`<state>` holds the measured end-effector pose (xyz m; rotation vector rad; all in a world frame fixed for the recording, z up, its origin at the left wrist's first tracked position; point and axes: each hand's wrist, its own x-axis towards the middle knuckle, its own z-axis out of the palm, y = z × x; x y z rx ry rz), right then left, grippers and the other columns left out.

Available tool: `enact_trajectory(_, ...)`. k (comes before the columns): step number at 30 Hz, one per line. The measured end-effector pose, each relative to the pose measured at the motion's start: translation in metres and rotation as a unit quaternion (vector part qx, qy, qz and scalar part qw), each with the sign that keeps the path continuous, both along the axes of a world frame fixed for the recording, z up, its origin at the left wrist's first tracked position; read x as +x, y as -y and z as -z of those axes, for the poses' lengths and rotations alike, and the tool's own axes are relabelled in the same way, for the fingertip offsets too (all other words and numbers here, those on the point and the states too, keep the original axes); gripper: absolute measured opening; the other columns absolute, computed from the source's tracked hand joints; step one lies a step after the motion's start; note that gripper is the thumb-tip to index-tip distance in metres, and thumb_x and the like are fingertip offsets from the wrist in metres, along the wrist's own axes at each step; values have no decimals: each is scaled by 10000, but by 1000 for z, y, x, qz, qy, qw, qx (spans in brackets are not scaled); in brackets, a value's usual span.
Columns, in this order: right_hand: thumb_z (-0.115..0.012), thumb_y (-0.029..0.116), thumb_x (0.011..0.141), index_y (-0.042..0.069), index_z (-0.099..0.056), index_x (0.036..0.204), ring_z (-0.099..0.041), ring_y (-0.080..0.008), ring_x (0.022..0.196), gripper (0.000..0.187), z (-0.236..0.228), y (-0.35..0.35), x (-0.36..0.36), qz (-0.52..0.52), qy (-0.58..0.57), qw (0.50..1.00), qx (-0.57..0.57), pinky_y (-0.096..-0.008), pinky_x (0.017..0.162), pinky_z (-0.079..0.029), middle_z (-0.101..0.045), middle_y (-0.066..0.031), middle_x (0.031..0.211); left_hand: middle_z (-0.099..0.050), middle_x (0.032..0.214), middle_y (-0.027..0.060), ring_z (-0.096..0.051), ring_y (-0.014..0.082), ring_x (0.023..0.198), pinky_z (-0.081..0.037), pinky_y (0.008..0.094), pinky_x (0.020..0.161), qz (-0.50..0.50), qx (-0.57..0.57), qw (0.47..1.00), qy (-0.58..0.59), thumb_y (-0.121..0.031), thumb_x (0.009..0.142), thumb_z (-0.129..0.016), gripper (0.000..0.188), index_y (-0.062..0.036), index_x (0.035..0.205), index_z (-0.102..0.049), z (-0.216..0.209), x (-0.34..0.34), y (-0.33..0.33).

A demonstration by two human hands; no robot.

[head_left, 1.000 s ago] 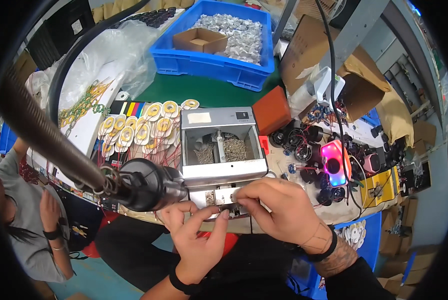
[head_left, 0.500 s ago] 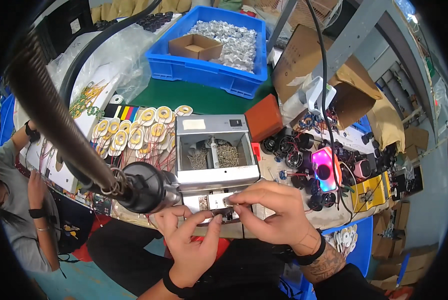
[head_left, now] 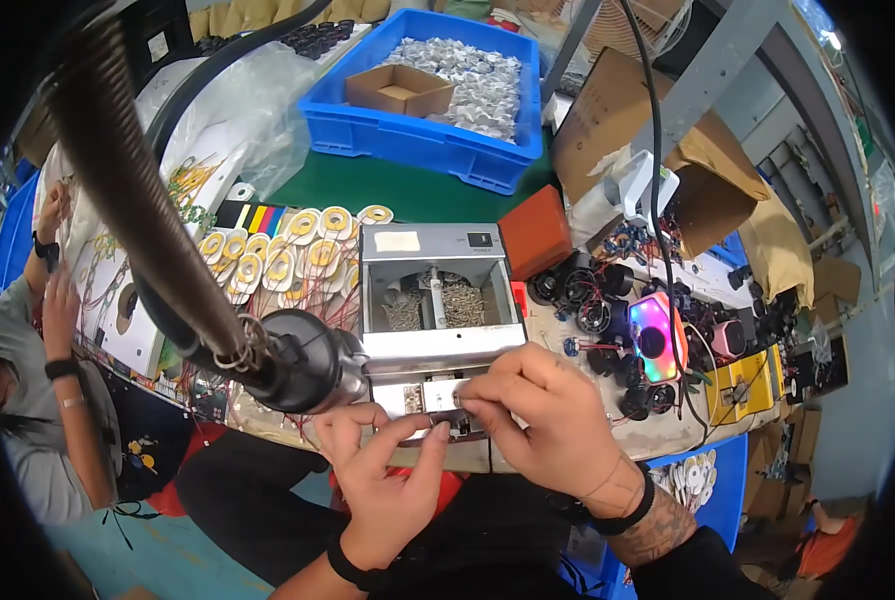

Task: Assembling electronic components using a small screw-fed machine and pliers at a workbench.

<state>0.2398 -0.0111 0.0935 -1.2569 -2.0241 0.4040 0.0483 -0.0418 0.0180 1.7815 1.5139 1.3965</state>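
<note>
A grey metal screw feeder (head_left: 438,342) with many small screws (head_left: 463,303) in its open hopper stands in front of me. My left hand (head_left: 393,468) is at its front ledge, thumb and forefinger pinched together around a small dark part that I cannot make out. My right hand (head_left: 543,420) pinches with thumb and forefinger at the right end of the white block (head_left: 442,394) on the ledge; whatever lies between those fingertips is hidden. Left of the feeder hangs a black electric screwdriver (head_left: 308,360), close above my left hand and touched by neither hand.
Round white-and-yellow wired parts (head_left: 298,250) lie left of the feeder. Behind it stands a blue bin (head_left: 418,150) of small white pieces. Black speaker-like parts (head_left: 593,300) and a lit colourful device (head_left: 653,340) crowd the right. A co-worker's hand (head_left: 61,310) is at far left.
The scene has shifted slightly in view; both my hands keep their pinch at the feeder's front. The co-worker's hands have moved, and a person in orange now shows at lower right.
</note>
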Motion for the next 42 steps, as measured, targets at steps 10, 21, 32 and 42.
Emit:
enact_trajectory(10, -807, 70, 888, 54, -797, 960, -623, -190, 553, 75, 1, 10, -18, 88, -40, 991, -90, -331, 523, -486, -639, -65, 719, -548, 979, 40, -492, 270, 1050, -370, 425, 968, 2, -1, 1000, 7, -106, 792, -913, 194, -113, 962, -821, -2, 1, 0)
enact_trajectory(21, -833, 29, 882, 41, -861, 1022, -546, -84, 548, 143, 19, 16, -21, 124, -110, 981, -101, -277, 510, -393, -609, -35, 647, -543, 975, 42, -486, 272, 1038, -368, 416, 959, 8, 7, 1000, 3, -101, 785, -911, 202, -125, 963, -820, -1, 0, -1)
enact_trajectory(32, -810, 59, 876, 70, -802, 1035, -681, -176, 626, 160, 2, 3, -2, 32, -40, 998, -36, -323, 563, -551, -676, -49, 814, -519, 977, 60, -494, 271, 1019, -382, 415, 939, 9, 8, 1000, -3, -94, 786, -907, 195, -102, 956, -812, -1, 0, -2)
enact_trajectory(42, -787, 86, 912, 89, -751, 1001, -707, -286, 700, 96, -4, 1, -3, -5, 45, 997, -63, -393, 607, -565, -648, -77, 897, -515, 984, 64, -490, 278, 1042, -384, 421, 960, 8, 2, 1000, 2, -98, 790, -906, 189, -93, 957, -817, -2, 1, -2)
